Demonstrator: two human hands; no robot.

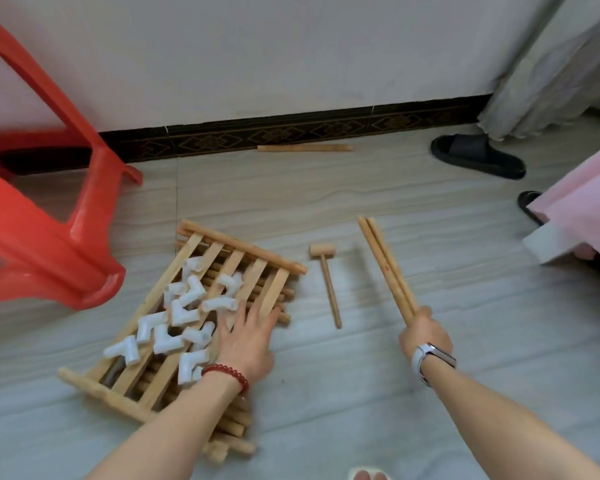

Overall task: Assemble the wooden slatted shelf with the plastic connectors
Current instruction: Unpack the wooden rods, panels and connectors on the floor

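while the parts lie spread on the floor (326, 393) for sorting, the slatted panel (201, 271) sits tilted on a heap of loose rods, serving as a tray for the white plastic connectors (174, 317) piled on its slats. the left hand (248, 336) lies flat on the panel's near right part, fingers straight and spread, its grip open and pressing on the slats just beside the connectors, likely to steady or sift the pile. the right hand (425, 332) has its grip clamped round the near ends of two long rods (385, 268), held together and slanting away, apparently set apart as uprights. a small wooden mallet (326, 282) lies on the floor between the hands, untouched, and one stray rod (305, 147) rests by the wall.
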